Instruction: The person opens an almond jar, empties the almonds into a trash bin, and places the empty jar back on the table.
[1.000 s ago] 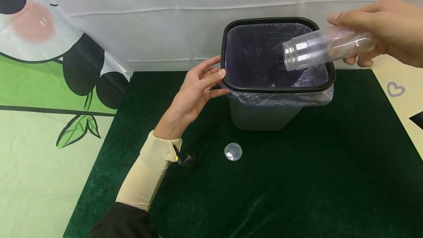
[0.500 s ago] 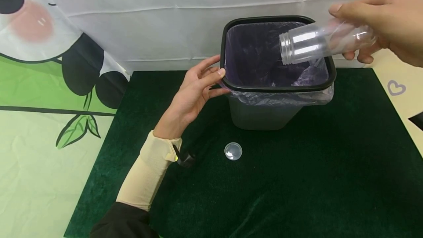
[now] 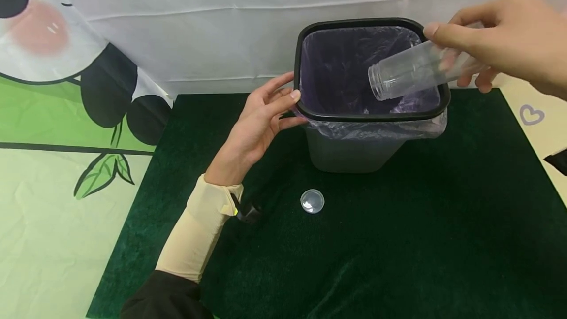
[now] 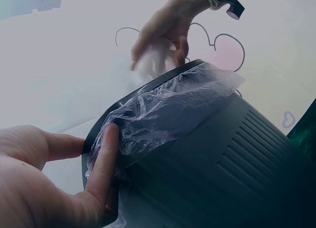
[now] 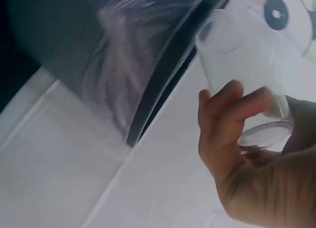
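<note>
A grey trash bin (image 3: pixel 354 151) with a black rim and a translucent purple bag stands on the green cloth. My left hand (image 3: pixel 257 124) grips the bin's left rim, thumb on top and fingers against the outside; in the left wrist view the bag (image 4: pixel 153 109) folds over the rim beside those fingers. Above the bin's right side, my right hand (image 3: pixel 509 38) holds a clear plastic bottle (image 3: pixel 398 75). It is tilted, its threaded mouth pointing left and down over the bin's opening. No contents show inside the bottle (image 5: pixel 237 60) in the right wrist view.
A round clear lid (image 3: pixel 312 201) lies on the green cloth (image 3: pixel 398 250) in front of the bin. Behind the bin hangs a white backdrop (image 3: pixel 199 43). A printed cartoon sheet (image 3: pixel 40 210) covers the left side, and a cream surface borders the right.
The bottle and my right hand rose slightly, then dipped down and to the left, its mouth further over the bin. The left hand keeps its place on the rim.
</note>
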Available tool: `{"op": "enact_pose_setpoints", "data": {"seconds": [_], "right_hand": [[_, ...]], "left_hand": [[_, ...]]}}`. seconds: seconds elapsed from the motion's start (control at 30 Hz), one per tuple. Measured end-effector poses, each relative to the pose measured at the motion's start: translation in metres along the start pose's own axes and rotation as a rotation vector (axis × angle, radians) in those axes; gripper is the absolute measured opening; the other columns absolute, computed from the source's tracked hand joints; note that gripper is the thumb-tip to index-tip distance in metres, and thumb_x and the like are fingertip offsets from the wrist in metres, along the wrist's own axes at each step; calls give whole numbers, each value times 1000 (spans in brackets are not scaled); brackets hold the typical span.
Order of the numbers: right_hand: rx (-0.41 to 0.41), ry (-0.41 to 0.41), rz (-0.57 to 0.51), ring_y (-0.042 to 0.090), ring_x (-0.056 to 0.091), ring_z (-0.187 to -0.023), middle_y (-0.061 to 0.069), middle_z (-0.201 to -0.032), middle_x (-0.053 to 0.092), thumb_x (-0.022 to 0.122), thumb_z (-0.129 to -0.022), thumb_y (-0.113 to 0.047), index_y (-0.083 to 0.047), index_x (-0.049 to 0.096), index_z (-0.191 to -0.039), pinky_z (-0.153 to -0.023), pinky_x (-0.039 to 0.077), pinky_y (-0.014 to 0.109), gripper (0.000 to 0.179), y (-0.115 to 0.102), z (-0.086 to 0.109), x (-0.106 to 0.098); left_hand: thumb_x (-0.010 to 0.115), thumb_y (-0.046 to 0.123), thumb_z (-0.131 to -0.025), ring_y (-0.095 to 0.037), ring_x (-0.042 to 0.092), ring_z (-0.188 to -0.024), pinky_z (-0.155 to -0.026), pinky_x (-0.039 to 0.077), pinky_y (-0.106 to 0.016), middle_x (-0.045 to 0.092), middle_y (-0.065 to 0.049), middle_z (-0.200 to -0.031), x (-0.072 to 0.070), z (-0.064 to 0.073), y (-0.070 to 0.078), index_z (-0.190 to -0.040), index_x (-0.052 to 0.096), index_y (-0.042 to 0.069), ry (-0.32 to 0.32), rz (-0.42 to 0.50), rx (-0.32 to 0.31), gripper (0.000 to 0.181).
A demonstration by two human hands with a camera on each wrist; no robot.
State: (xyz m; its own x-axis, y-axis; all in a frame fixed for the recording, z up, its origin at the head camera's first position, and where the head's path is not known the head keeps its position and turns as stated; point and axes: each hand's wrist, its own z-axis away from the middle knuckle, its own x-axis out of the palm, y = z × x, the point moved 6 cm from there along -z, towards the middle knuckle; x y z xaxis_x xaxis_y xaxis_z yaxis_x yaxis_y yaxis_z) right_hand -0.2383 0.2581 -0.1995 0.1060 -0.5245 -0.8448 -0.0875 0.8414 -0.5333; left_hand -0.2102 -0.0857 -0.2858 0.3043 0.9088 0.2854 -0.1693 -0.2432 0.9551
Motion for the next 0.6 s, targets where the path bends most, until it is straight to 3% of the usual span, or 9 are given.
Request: {"op": "enact_pose_setpoints", "data": {"seconds": [0.13,0.2,0.33,0.43,0.53,0.6], "right_hand": [[8,-112,-198,29,64,-73,14,-119,49,52,-105,-55,-14,52,-144,-52,52,36,56,7,-9,3],[-3,-99,-190,27,63,-74,13,-119,48,52,-105,-54,-14,52,-144,-52,52,34,56,7,-8,2],[-59,54,64,23,60,-58,15,-95,65,56,-103,-56,-7,60,-138,-50,45,27,60,-8,3,-1],[-112,161,249,24,56,-50,23,-78,68,57,-103,-54,-2,62,-136,-51,38,26,62,-22,13,-2],[-161,235,308,35,59,-69,31,-96,66,56,-104,-48,3,57,-140,-64,45,41,62,-33,21,0],[-204,290,346,42,55,-81,35,-110,62,56,-105,-42,5,54,-142,-72,43,48,60,-40,25,0]], "left_hand": [[61,11,-103,-29,64,-123,-88,63,-33,49,-21,-155,-1,0,1,-159,40,14,2,2,3,60],[61,11,-103,-31,62,-126,-88,63,-33,49,-21,-155,-1,-1,1,-159,41,14,4,5,2,59],[61,10,-103,-26,65,-119,-87,64,-32,48,-23,-155,-1,0,1,-159,41,14,8,12,-4,59],[61,10,-103,-21,67,-113,-87,64,-32,47,-23,-156,-1,1,1,-159,41,14,9,12,-7,59],[61,10,-103,-19,67,-112,-87,64,-32,47,-23,-157,-1,1,1,-159,41,14,11,9,-8,59],[61,10,-103,-20,67,-113,-87,64,-32,47,-23,-157,-1,2,1,-159,41,14,12,8,-8,59]]}}
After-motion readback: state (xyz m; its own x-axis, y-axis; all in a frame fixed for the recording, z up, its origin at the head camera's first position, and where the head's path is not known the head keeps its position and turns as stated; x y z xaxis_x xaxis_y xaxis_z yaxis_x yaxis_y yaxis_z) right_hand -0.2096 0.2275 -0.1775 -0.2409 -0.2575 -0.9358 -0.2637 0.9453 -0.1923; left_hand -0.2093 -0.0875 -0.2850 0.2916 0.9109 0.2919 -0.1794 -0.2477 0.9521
